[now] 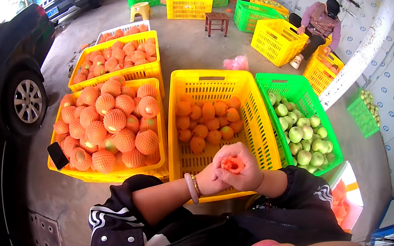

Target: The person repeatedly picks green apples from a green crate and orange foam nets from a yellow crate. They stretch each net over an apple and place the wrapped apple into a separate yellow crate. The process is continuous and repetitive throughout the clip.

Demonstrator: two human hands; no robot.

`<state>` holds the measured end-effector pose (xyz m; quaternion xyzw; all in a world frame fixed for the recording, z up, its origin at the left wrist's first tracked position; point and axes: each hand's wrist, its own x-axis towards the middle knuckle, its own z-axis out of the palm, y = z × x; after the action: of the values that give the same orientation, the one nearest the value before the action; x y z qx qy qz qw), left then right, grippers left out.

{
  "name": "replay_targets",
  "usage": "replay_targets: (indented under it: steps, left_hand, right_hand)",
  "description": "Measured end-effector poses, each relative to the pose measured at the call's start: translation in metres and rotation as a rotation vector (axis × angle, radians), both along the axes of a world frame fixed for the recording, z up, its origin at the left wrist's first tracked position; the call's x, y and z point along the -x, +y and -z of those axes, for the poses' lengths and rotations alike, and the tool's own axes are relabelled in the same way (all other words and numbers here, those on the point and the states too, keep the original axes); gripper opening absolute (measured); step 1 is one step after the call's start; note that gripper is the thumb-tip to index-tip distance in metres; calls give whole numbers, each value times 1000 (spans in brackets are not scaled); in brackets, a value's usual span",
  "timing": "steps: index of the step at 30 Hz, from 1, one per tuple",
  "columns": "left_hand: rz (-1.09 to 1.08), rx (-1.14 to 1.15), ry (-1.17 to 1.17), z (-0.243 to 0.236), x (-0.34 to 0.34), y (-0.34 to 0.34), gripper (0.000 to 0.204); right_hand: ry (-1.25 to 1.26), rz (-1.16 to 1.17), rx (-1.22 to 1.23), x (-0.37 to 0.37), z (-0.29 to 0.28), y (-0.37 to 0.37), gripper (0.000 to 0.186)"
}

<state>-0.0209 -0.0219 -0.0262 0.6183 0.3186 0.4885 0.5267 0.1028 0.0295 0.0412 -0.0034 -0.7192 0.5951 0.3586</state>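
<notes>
My two hands meet above the front of the middle yellow crate (255, 115). My left hand (212, 179), with bangles at its wrist, and my right hand (252, 173) are closed together round an orange foam net sleeve (233, 165). Its ruffled open end shows between the fingers; whether a fruit sits inside is hidden. Several fruits in orange foam nets (211, 123) lie at the far end of this crate. To its right, a green crate (262, 83) holds bare pale-green apples (304, 133).
On the left stand two yellow crates (163, 150) heaped with netted fruit, a black phone (57, 155) at one rim. A white box (354, 201) of foam nets sits at lower right. Farther right, a seated person (321, 22) handles crates beside a white pole (365, 49). Parked cars (16, 53) border the left.
</notes>
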Motion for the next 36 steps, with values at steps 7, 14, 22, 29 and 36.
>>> replay_targets:
  steps: [7, 14, 22, 29, 36]
  left_hand:
    - [48, -22, 0, 7, -4, -5, 20]
    - [-47, -320, 435, 14, 6, -20, 19]
    - [-236, 111, -69, 8, -2, -4, 26]
    - [-236, 84, 9, 18, 5, 14, 34]
    - [-88, 462, 174, 2, 7, 0, 46]
  right_hand:
    - [-157, -124, 149, 6, -3, 5, 17]
    - [-279, -315, 269, 10, 0, -6, 21]
    - [-165, -115, 289, 24, 21, 17, 50]
    - [-505, -100, 155, -5, 49, 45, 48]
    - [-56, 427, 771, -85, 59, 151, 40]
